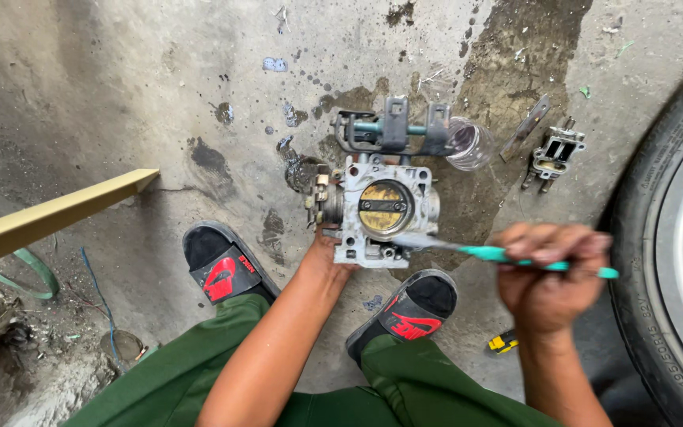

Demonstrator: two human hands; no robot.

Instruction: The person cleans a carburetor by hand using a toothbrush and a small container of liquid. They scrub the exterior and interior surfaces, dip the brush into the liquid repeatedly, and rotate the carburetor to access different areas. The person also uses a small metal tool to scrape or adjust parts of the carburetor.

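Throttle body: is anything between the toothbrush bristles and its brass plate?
Nothing visible. The right hand holds the teal toothbrush with its blurred head at the throttle body, just below the brass plate. The left hand grips the lower left edge, clear of the bore.

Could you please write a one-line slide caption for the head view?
Left hand steadies a throttle body on stained concrete while right hand holds a teal toothbrush.

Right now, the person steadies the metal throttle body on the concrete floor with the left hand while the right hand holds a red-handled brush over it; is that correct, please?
Not quite: the brush handle is teal, not red, as the head view shows. The rest stands: the left hand steadies the throttle body on the concrete floor, and the right hand holds the brush over it.
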